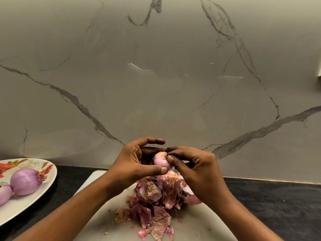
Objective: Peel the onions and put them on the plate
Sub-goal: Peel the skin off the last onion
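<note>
both hands are together above the board (97, 214): left hand (133, 164) grips an onion (161, 160), right hand (194, 169) pinches its skin. peels (152, 206) lie mid-board. peeled onions (24, 183) sit on the plate (26, 207).

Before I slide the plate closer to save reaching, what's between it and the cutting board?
Head view: bare dark countertop between plate and cutting board, left forearm crossing above it.

The plate (47, 181) runs off the left edge. The right hand (199, 173) and peels (152, 202) half hide another onion (193, 200).
</note>
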A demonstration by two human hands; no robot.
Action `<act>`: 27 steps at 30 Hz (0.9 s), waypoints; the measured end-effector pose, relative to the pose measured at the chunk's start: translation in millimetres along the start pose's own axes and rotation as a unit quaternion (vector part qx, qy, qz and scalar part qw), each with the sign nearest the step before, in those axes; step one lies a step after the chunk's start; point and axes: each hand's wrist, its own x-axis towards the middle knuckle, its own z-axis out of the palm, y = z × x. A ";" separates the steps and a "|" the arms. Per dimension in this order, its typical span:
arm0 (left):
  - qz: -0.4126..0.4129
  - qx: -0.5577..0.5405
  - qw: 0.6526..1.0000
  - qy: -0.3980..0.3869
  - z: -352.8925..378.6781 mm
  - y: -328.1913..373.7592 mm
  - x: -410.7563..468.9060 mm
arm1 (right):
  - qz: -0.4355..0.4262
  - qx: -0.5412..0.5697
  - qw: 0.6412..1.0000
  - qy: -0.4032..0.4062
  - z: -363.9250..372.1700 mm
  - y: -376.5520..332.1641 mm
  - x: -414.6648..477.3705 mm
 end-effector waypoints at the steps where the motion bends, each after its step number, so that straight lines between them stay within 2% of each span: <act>1: 0.000 0.001 1.000 0.001 0.1 0.1 -0.4 | -0.023 -0.031 0.999 0.008 0.8 0.4 0.6; 4: 0.005 0.000 1.000 -0.001 -0.8 0.4 -0.4 | -0.044 -0.076 0.996 0.004 2.6 0.0 1.9; 8: 0.001 -0.016 1.000 -0.012 -0.7 0.9 0.3 | 0.023 -0.062 0.998 -0.014 4.4 0.8 3.7; 12: 0.005 -0.040 0.999 -0.008 -4.9 0.0 3.6 | 0.132 0.071 0.989 0.017 -2.6 0.2 6.4; 16: 0.000 -0.062 0.998 0.012 -7.4 -3.8 6.4 | 0.185 0.170 0.968 0.009 -6.9 -3.1 5.9; 21: -0.021 -0.066 0.998 0.011 -3.8 -5.5 7.2 | 0.160 0.183 0.969 -0.053 -4.2 -7.8 3.0; 27: -0.048 -0.056 0.997 0.036 -3.2 -9.4 9.0 | 0.138 0.153 0.976 -0.073 -4.2 -7.7 1.2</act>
